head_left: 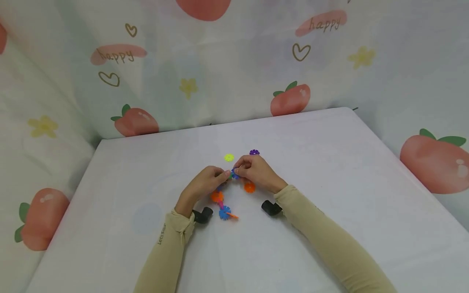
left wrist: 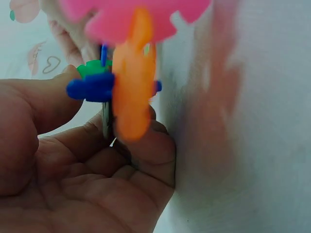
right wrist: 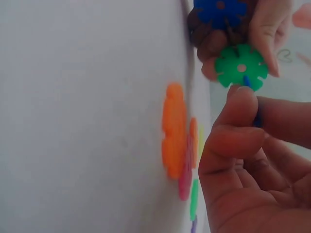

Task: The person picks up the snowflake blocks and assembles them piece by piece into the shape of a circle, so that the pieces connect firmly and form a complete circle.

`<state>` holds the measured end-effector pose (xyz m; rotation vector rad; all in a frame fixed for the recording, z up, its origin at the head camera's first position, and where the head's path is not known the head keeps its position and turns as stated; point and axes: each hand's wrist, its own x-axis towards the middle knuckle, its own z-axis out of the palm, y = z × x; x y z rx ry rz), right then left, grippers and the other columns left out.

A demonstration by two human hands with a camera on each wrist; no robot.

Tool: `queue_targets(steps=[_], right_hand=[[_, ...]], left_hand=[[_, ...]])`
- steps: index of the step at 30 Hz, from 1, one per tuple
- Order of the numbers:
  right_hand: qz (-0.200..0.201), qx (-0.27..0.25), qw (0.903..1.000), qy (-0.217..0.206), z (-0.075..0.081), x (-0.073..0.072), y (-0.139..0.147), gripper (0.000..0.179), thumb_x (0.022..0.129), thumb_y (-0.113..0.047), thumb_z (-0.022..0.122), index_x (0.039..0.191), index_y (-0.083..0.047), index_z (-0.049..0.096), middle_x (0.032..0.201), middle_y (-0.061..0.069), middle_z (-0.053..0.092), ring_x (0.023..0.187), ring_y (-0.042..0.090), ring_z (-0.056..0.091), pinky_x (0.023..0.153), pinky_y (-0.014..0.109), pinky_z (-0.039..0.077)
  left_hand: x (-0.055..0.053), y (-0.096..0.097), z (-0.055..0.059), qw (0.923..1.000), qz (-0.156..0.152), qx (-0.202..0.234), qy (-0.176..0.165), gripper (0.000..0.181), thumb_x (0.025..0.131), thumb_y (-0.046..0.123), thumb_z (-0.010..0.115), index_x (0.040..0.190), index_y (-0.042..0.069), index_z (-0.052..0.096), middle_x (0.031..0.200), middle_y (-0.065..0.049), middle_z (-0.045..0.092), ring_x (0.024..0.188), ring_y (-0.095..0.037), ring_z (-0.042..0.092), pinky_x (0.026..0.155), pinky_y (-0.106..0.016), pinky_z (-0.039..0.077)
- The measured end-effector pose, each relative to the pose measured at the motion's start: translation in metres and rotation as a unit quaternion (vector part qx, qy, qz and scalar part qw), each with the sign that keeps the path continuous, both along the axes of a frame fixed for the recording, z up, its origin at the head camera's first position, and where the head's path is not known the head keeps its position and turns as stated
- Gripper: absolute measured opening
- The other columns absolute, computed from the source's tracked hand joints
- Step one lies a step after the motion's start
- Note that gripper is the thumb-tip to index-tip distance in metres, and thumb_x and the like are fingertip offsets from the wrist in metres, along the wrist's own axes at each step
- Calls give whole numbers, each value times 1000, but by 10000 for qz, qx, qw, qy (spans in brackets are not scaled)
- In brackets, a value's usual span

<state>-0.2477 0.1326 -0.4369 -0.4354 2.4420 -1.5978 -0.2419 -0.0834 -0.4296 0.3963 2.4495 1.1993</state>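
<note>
My left hand grips a chain of notched plastic snowflake discs, holding it near a green disc. Below that hand the chain runs through a dark blue disc, an orange disc, a pink disc and a lighter blue disc, ending in an edge-on orange disc. Between thumb and finger, my right hand pinches a blue disc. In the right wrist view its edge meets the green disc's rim; how deep it sits in a slot cannot be seen.
Loose discs lie on the white table around the hands: yellow, purple and orange. The right wrist view also shows a loose pink disc. Black wrist devices sit under both wrists. A printed curtain hangs behind.
</note>
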Motion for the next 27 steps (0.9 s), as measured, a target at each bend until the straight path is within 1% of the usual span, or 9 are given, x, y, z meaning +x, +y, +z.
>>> queue_targets(steps=[3, 6, 8, 13, 15, 18, 21, 24, 27], right_hand=[[-38, 359, 9992, 198, 3, -7, -1, 16, 106, -13, 67, 108, -2, 77, 84, 7, 71, 71, 20, 61, 68, 30, 49], [-57, 689, 9970, 345, 11, -16, -3, 22, 108, -18, 64, 111, -1, 77, 88, 6, 70, 75, 23, 62, 72, 32, 51], [-35, 812, 9961, 348, 16, -23, -4, 25, 109, -19, 61, 113, 1, 76, 91, 8, 71, 79, 25, 65, 75, 33, 54], [71, 1105, 9936, 243, 25, -46, -8, 27, 109, -20, 61, 118, 1, 75, 100, 12, 74, 86, 28, 69, 81, 36, 56], [107, 1302, 9911, 241, 28, -54, -11, 26, 108, -20, 62, 119, 0, 75, 105, 13, 73, 92, 29, 68, 86, 38, 55], [189, 1575, 9871, 227, 29, -65, -14, 25, 106, -19, 65, 120, -1, 75, 112, 15, 72, 102, 31, 66, 94, 42, 54], [329, 1770, 9836, 127, 28, -73, -18, 25, 104, -17, 68, 121, 0, 75, 118, 17, 71, 109, 32, 64, 99, 44, 53], [463, 1919, 9803, -24, 24, -80, -21, 26, 102, -16, 71, 122, 0, 74, 121, 18, 71, 110, 33, 64, 100, 44, 53], [578, 2102, 9760, -34, 19, -84, -26, 27, 99, -14, 74, 122, 0, 74, 122, 18, 70, 110, 32, 63, 101, 43, 52]], left_hand=[[0, -1, 1, 9999, 61, 59, -52, 41, 113, 35, 56, 112, -1, 76, 94, -5, 62, 89, -21, 54, 79, -34, 43], [-1, -3, 2, 9997, 98, 155, -133, 42, 113, 35, 55, 116, -2, 75, 97, -7, 62, 92, -22, 54, 82, -35, 42], [-2, -4, 2, 9995, 125, 229, -197, 42, 113, 35, 55, 119, -2, 74, 99, -7, 64, 93, -23, 55, 82, -35, 43], [-4, -8, 2, 9976, 220, 477, -456, 44, 113, 34, 56, 138, 0, 66, 110, -9, 67, 91, -22, 56, 80, -33, 46], [-5, -10, 2, 9962, 240, 622, -560, 43, 113, 33, 56, 140, 1, 65, 111, -10, 66, 89, -21, 55, 78, -32, 45], [-6, -13, 1, 9943, 239, 813, -645, 39, 113, 31, 56, 136, 1, 67, 108, -10, 64, 83, -21, 54, 74, -31, 45], [-7, -15, 0, 9937, 243, 884, -639, 37, 113, 31, 56, 130, 1, 69, 103, -9, 61, 83, -20, 53, 72, -30, 44], [-7, -17, 0, 9939, 287, 862, -622, 36, 112, 33, 57, 125, 1, 70, 100, -7, 60, 85, -20, 52, 72, -31, 43], [-6, -20, 1, 9943, 324, 824, -587, 35, 112, 33, 57, 118, 1, 71, 96, -7, 61, 85, -20, 53, 73, -30, 44]])
